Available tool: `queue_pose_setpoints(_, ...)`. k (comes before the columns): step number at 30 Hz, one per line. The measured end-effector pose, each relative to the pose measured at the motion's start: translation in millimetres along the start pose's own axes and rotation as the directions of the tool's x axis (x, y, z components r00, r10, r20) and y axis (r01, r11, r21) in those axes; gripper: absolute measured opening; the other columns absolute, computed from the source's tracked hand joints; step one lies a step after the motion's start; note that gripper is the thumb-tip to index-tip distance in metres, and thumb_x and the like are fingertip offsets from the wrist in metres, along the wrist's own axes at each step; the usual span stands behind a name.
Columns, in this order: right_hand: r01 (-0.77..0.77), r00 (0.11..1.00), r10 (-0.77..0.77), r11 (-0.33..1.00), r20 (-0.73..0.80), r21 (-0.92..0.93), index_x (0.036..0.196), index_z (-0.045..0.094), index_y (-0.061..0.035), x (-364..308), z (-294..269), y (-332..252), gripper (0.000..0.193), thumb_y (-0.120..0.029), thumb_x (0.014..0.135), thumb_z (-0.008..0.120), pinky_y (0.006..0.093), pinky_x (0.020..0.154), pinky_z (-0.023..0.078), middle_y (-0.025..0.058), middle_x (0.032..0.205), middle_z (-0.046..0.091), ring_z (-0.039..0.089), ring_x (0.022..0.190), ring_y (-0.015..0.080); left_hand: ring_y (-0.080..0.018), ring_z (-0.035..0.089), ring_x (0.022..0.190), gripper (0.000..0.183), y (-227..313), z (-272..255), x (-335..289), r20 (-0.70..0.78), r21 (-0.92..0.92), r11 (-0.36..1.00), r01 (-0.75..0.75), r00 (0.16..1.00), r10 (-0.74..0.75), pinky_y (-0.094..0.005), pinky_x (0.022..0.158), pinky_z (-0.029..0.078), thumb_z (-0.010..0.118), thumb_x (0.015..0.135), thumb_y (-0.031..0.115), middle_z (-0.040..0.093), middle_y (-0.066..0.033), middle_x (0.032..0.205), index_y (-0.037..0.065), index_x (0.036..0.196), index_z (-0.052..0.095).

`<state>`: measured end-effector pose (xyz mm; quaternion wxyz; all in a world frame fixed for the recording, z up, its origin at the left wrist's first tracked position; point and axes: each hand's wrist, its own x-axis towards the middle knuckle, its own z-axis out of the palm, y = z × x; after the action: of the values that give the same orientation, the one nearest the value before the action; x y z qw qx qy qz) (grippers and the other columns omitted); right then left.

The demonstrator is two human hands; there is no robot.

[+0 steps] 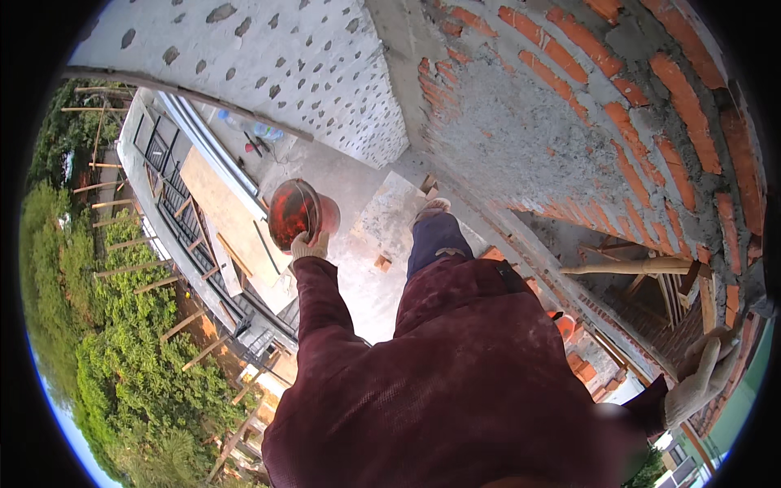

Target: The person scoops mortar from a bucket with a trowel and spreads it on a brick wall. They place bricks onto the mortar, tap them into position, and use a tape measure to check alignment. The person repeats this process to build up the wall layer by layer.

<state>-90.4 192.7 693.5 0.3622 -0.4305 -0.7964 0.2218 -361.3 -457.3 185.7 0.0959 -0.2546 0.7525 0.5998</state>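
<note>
My gloved left hand [309, 246] is closed on the edge of one red bucket [287, 215], just left of the frame's centre. Pale floor [366, 305] lies open between it and my one visible leg [439, 237] — one small brick piece [382, 263] sits there. A curved ledge [137, 175] bounds the left. My gloved right hand [704, 376], lower right, has its fingers extended near the brick wall [683, 106] — touching or not, I can't tell.

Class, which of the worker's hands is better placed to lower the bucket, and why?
Probably the left hand: it holds the bucket at its rim or handle, while the right hand is well apart, beside the brick wall.
</note>
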Motion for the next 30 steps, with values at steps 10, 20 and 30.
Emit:
queue_pose_setpoints(10, -0.492, 0.853, 0.519, 0.832, -0.048, 0.258, 0.143, 0.055, 0.0051, -156.5, 13.3, 7.9, 0.061, -0.032, 0.096, 0.068, 0.0211, 0.051, 0.035, -0.0002, 0.082, 0.059, 0.048, 0.057, 0.005, -0.0239, 0.073, 0.095, 0.054, 70.8, 131.3, 114.6, 0.587, 0.781, -0.043, -0.623, 0.755, -0.292, -0.0366, 0.082, 0.056, 0.08, 0.086, 0.036, 0.074, -0.0187, 0.104, -0.005, 0.118, 0.068)
queue_pose_setpoints(20, -0.254, -0.055, 0.95, 0.283, -0.306, 0.925, 0.11, 0.058, -0.0075, -351.2, 91.5, 152.2, 0.023, -0.017, 0.094, 0.072, 0.0346, 0.057, 0.051, 0.0031, 0.088, 0.059, 0.058, 0.069, 0.0165, -0.0241, 0.065, 0.079, 0.047, 166.7, 466.7, 82.1, 0.781, 0.248, -0.049, -0.968, 0.229, -0.581, -0.0401, 0.08, 0.053, 0.07, 0.09, 0.044, 0.072, -0.0144, 0.094, 0.0, 0.108, 0.069)
queue_pose_setpoints(30, -0.136, -0.482, 0.849, -0.318, 0.218, 0.938, 0.101, 0.06, -0.0108, -486.7, 285.7, 216.6, 0.019, -0.016, 0.091, 0.076, 0.0343, 0.046, 0.052, 0.0038, 0.074, 0.06, 0.06, 0.053, 0.0189, -0.0203, 0.068, 0.108, 0.04, 32.7, 549.0, -162.0, 0.734, 0.155, 0.208, -0.966, -0.029, -0.679, -0.035, 0.099, 0.052, 0.074, 0.093, 0.018, 0.071, -0.0116, 0.119, 0.0, 0.127, 0.063)
